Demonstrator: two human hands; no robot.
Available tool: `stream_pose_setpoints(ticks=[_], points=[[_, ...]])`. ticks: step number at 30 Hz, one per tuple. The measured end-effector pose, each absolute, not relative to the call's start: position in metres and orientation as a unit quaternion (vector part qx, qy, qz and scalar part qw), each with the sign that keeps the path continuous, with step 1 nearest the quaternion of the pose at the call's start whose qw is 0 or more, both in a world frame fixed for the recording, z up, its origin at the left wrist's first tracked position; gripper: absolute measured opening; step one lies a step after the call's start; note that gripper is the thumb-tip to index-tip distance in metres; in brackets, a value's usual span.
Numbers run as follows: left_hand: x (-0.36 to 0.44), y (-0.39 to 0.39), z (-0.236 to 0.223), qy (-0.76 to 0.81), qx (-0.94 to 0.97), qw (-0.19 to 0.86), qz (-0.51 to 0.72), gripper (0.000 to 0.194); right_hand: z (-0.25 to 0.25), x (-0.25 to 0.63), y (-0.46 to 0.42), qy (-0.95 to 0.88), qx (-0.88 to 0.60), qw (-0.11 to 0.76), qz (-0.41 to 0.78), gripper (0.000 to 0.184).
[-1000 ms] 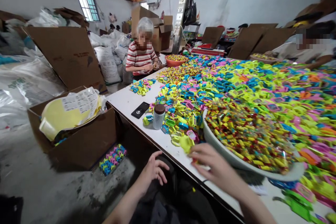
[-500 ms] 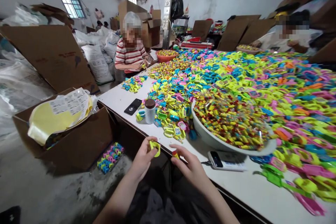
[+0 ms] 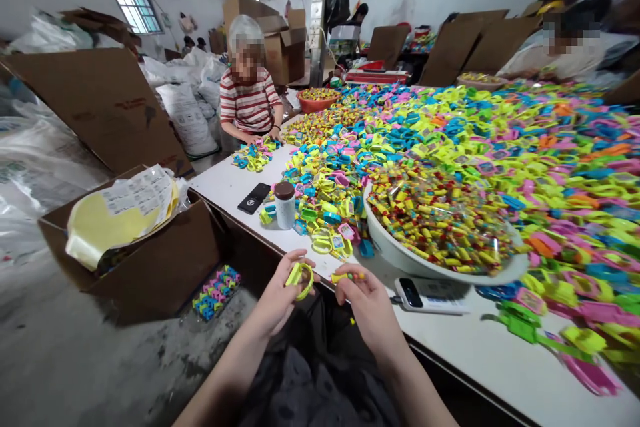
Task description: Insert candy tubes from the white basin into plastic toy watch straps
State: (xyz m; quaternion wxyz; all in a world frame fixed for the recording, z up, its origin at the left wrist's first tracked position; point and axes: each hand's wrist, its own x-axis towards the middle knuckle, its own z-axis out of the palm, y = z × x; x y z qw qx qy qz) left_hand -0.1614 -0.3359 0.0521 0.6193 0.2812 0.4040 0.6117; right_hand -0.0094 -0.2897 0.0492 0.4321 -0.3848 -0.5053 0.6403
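A yellow-green toy watch, its strap bent into a loop, is held between the thumb and fingers of my left hand. My right hand pinches a small yellow candy tube by one end, its far tip pointing at the watch. A gap separates the two items, both just off the table's front edge above my lap. Beyond my hands, more toy watches lie loose on the white table. A wide white basin heaped with similar small tubes stands to the right.
A jar with a brown lid and a black phone stand near the table edge. A white device lies before the basin. An open carton is on my left. A person in a striped top sits at the far left corner.
My right hand has turned inward, and more of the candy tube shows. The watch loop now faces me more. The person in stripes has lowered both hands to the watches on the table.
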Motion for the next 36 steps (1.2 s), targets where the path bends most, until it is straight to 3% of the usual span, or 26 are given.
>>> stream_pose_setpoints(ticks=[6, 12, 18, 21, 24, 26, 29, 36], points=[[-0.161, -0.337, 0.048, 0.427, 0.321, 0.604, 0.591, 0.045, 0.042, -0.019, -0.298, -0.484, -0.328, 0.473, 0.659, 0.022], [-0.154, -0.341, 0.029, 0.523, 0.419, 0.464, 0.579, 0.047, 0.045, -0.027, -0.307, -0.557, -0.320, 0.446, 0.623, 0.022], [-0.191, -0.330, -0.007, 0.514, 0.500, 0.478, 0.507, 0.059, 0.037, -0.031, -0.299, -0.560, -0.357, 0.440, 0.604, 0.027], [-0.275, -0.281, -0.018, 0.681, 0.524, 0.246, 0.448, 0.055, 0.032, -0.028, -0.287, -0.549, -0.388, 0.426, 0.606, 0.030], [-0.362, -0.213, -0.022, 0.838, 0.493, 0.088, 0.217, 0.061, 0.022, -0.023, -0.280, -0.556, -0.405, 0.394, 0.609, 0.036], [-0.397, -0.170, -0.026, 0.862, 0.490, 0.093, 0.087, 0.074, 0.013, -0.022, -0.281, -0.547, -0.422, 0.372, 0.619, 0.039], [-0.416, -0.127, -0.037, 0.856, 0.500, 0.129, 0.042, 0.086, -0.004, -0.025, -0.288, -0.519, -0.438, 0.358, 0.640, 0.041], [-0.442, -0.095, -0.052, 0.846, 0.488, 0.213, 0.045, 0.076, -0.024, -0.042, -0.302, -0.479, -0.440, 0.344, 0.677, 0.044]])
